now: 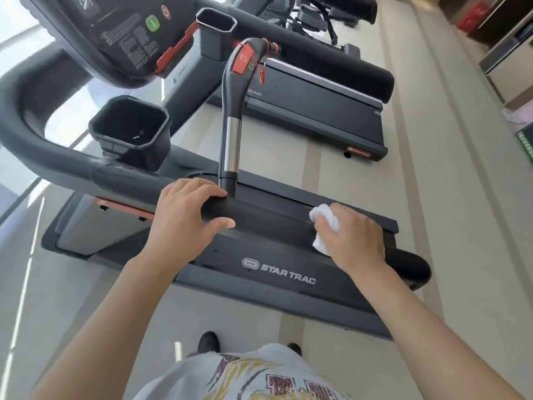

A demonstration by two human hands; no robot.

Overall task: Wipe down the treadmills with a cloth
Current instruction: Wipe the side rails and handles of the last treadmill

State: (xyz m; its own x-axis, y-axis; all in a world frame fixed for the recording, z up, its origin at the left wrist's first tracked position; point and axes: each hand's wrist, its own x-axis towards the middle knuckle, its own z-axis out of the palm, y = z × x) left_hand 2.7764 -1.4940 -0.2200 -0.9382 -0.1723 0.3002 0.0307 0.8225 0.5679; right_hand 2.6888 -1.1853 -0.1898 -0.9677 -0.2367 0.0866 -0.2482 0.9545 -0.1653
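The near treadmill (282, 269) is black with a "STAR TRAC" label on its side rail. Its padded black handrail (268, 223) runs left to right across the middle of the view. My left hand (184, 215) grips that handrail, fingers over the top and thumb underneath. My right hand (354, 241) holds a crumpled white cloth (324, 226) and presses it against the handrail further right. A centre bar with a chrome section and a red stop button (232, 122) rises from the rail just beside my left hand.
Two black cup holders (129, 131) and the console (115, 33) with a green button sit at upper left. A second treadmill (317, 111) stands beyond. The beige floor (432, 168) stretches to the right, with cabinets at the far right edge.
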